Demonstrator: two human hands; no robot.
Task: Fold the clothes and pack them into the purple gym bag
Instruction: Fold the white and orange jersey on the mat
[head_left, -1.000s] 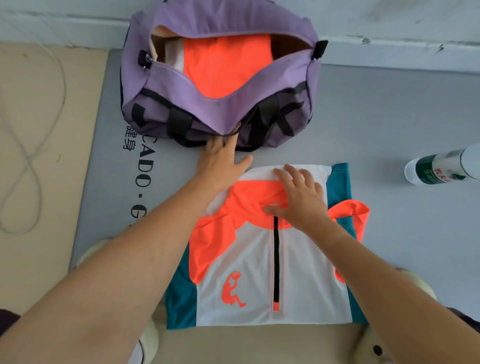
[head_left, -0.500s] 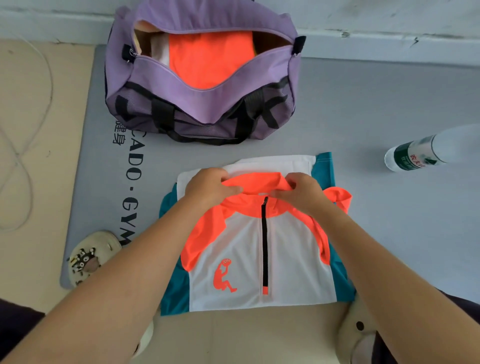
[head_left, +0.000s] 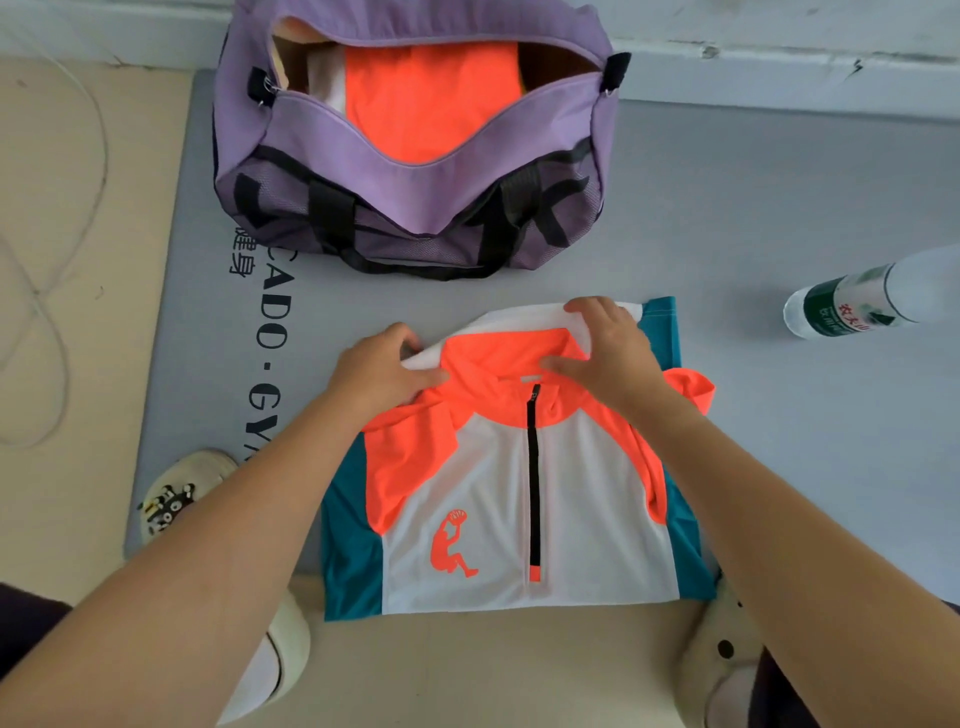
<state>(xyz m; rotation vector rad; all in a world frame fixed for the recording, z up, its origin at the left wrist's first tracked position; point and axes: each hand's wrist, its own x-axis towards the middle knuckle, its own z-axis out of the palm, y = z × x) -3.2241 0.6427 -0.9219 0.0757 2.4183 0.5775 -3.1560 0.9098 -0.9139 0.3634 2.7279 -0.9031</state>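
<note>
The folded jersey (head_left: 519, 499) lies flat on the grey mat (head_left: 779, 197), just short of the open purple gym bag (head_left: 415, 150). Its far edge sits in both grips: the left hand (head_left: 382, 371) pinches the near-left corner by the collar, the right hand (head_left: 610, 348) clasps the white fabric beside it. A water bottle (head_left: 852, 306) lies off right.

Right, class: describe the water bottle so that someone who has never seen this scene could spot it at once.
Start at the grey mat with the purple bag at its far end. Look right of the shirt under both hands. The bottle lies there on its side, alone: the only clear thing, with a green label.
</note>
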